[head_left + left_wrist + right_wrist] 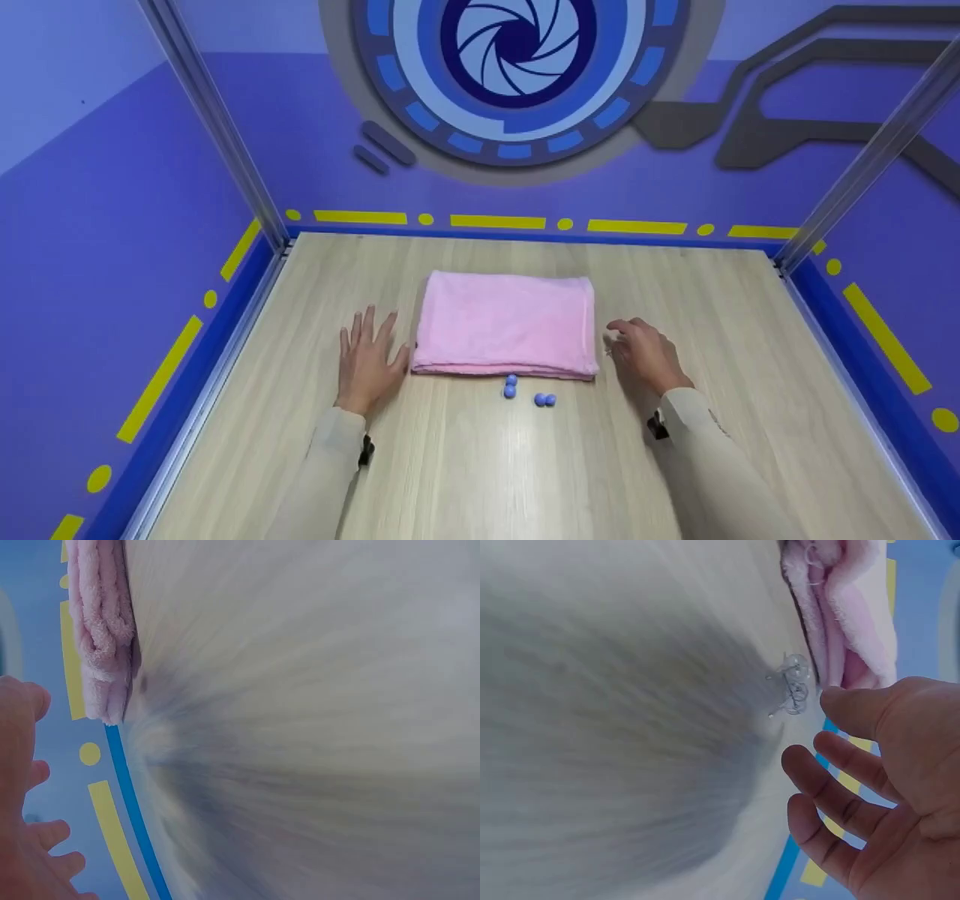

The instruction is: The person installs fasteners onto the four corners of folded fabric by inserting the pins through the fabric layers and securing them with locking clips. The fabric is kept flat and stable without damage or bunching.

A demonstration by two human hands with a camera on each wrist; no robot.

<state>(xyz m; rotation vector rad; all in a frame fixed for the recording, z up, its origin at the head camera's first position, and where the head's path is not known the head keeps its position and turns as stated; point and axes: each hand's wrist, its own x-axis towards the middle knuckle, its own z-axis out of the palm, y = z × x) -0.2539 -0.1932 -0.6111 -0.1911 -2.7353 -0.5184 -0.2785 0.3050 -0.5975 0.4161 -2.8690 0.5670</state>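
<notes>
A folded pink fleece blanket (506, 322) lies flat on the wooden table, its stacked edges showing in both wrist views. Left of it is my left hand (369, 367), fingers spread and holding nothing, the thumb close to the blanket's side. On the other side my right hand (646, 355) hovers with loosely bent fingers and nothing in them. Just by the right thumb is a small clear item (795, 686) with round loops and thin prongs, lying on the table beside the blanket. Small blue balls (511, 385) sit in two pairs along the blanket's near edge.
The light wooden table (465, 465) is bounded by blue-purple printed walls (262, 135) at the back and both sides. Metal posts (225, 135) rise at the back corners, and metal rails run along the table's sides.
</notes>
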